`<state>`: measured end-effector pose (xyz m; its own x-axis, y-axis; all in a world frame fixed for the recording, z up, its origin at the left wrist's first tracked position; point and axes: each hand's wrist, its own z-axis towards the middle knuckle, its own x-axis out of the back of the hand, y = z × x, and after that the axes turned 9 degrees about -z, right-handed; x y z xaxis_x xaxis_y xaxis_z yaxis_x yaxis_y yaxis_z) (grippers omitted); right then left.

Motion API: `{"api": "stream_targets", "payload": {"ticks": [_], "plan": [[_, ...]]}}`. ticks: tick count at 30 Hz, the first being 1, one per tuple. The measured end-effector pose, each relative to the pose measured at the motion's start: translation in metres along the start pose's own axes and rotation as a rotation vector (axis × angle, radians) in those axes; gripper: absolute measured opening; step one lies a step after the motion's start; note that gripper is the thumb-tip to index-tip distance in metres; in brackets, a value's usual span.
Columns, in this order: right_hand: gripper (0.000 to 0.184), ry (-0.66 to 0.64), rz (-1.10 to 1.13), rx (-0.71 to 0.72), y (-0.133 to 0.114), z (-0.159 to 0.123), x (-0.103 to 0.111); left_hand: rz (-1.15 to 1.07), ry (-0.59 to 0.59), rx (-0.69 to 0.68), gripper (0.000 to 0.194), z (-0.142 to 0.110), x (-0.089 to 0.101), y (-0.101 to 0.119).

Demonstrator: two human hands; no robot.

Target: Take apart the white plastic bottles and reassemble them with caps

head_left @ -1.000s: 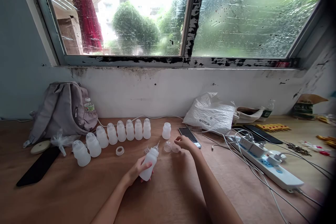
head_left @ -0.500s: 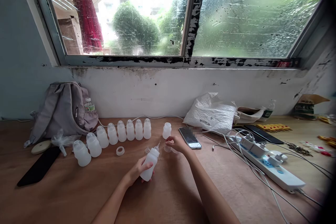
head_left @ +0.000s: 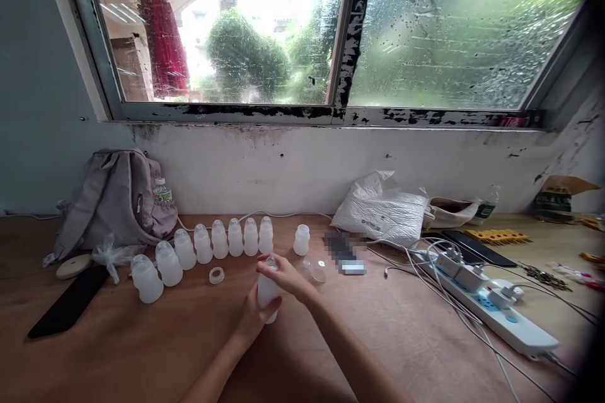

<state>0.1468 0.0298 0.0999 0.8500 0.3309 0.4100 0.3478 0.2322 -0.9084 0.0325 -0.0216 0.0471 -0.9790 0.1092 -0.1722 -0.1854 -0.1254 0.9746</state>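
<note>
My left hand (head_left: 255,315) is wrapped round the body of a frosted white baby bottle (head_left: 267,293), held nearly upright just above the table. Over the top of the bottle, my right hand (head_left: 286,277) grips a clear dome cap (head_left: 271,261), its fingers curled round the cap's sides. Whether the cap is seated cannot be seen. Close by on the table lie a clear round piece (head_left: 318,276) and a small white bit (head_left: 321,263). Behind them stands a bottle without a cap (head_left: 301,240). Left of my hands lies a white ring (head_left: 216,275).
Several capped bottles (head_left: 219,239) stand in a curved row at left, before a grey backpack (head_left: 113,195). A partly blurred phone (head_left: 352,266), a silver bag (head_left: 380,208) and a power strip (head_left: 513,321) with loose cables occupy the right. A black flat object (head_left: 70,302) lies far left.
My right hand has moved left from the clear pieces to the bottle top, bringing a clear cap over the nipple. The bottle is now more upright.
</note>
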Motion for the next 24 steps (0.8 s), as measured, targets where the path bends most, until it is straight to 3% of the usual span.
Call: {"api": "stream_targets", "payload": {"ticks": [3,6,9,12,15,17,20,24], "plan": [[0.034,0.033,0.128,-0.033,-0.003,-0.001,-0.015,-0.063,0.001,0.074,0.029,-0.003,0.001,0.004],[0.031,0.011,0.232,-0.049,-0.008,-0.004,-0.013,-0.239,-0.102,0.248,0.024,-0.006,0.004,0.007],[0.031,-0.128,0.372,-0.047,-0.017,-0.01,-0.006,-0.588,-0.275,0.399,0.031,-0.011,0.005,0.005],[0.035,-0.329,0.542,0.05,-0.021,-0.014,0.0,-0.932,-0.453,0.473,0.037,-0.015,0.003,0.001],[0.052,-0.412,0.519,0.109,-0.013,-0.011,0.009,-0.977,-0.514,0.447,0.033,-0.017,0.003,0.0],[0.055,-0.327,0.383,0.099,-0.003,-0.006,0.019,-0.919,-0.446,0.396,0.033,-0.015,0.004,0.0],[0.046,-0.109,0.155,0.09,0.009,0.0,0.034,-0.742,-0.37,0.328,0.034,-0.011,0.008,0.0],[0.031,0.004,0.116,0.107,0.008,0.002,0.046,-0.569,-0.344,0.319,0.035,-0.007,0.01,-0.003]]}}
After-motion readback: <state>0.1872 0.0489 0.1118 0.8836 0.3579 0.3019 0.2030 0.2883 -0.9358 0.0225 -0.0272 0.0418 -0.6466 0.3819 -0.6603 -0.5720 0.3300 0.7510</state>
